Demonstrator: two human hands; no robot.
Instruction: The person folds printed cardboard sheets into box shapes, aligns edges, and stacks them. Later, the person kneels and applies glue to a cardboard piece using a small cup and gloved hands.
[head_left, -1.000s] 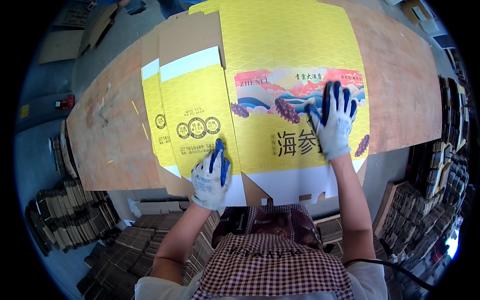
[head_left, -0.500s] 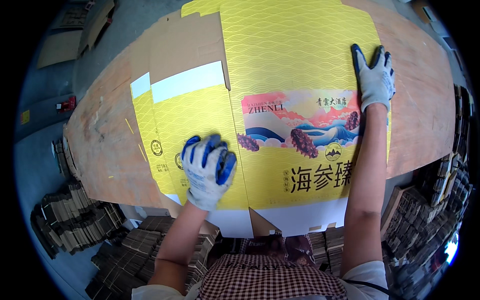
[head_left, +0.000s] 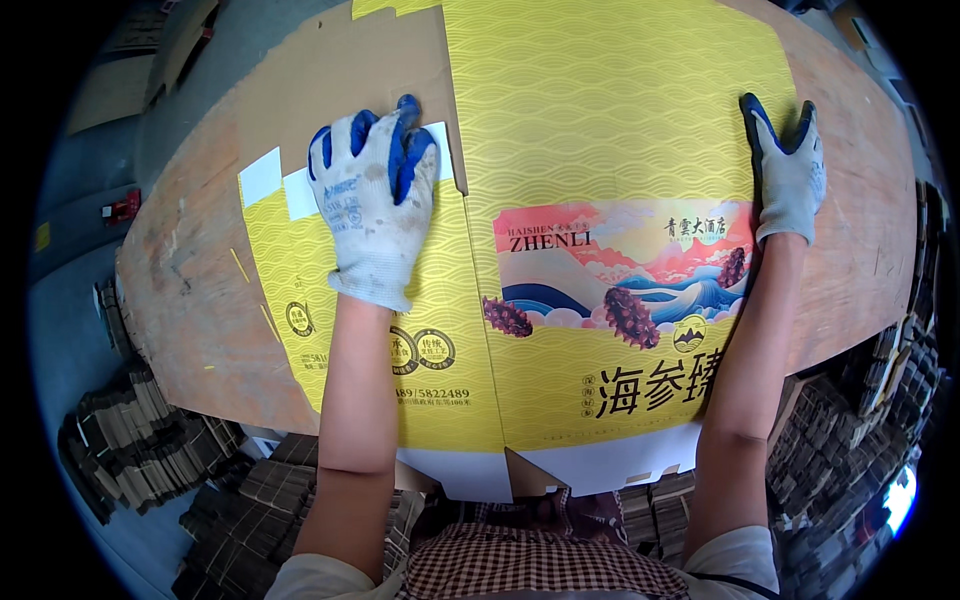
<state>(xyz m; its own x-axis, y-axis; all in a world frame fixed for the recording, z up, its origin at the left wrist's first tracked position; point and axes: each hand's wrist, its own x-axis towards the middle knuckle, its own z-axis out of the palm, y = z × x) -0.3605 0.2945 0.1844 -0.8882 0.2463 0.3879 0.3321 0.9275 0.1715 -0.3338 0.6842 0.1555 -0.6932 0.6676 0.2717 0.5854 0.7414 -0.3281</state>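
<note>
A flat, unfolded cardboard box blank (head_left: 610, 110) with yellow wave-patterned faces lies in front of me. Its large face bears a pink and blue sea picture (head_left: 620, 270) and dark lettering. My left hand (head_left: 370, 190), in a white knit glove with blue-coated fingers, rests with fingers apart over the white strip between the narrower yellow panel and the bare brown cardboard (head_left: 330, 70). At the right edge of the large face lies my right hand (head_left: 790, 180), gloved alike, thumb and fingers spread. The undersides of the fingers on both hands are hidden.
A wooden table (head_left: 180, 290) with rounded ends carries the blank. Bundled stacks of cardboard (head_left: 140, 440) stand on the floor at the lower left, with more cardboard stacks (head_left: 840, 430) at the lower right. A small red object (head_left: 122, 208) is at the far left.
My left hand has moved away from me, from the lower yellow panel up to the white strip, and its fingers have straightened. The box blank and my right hand have shifted slightly right and nearer.
</note>
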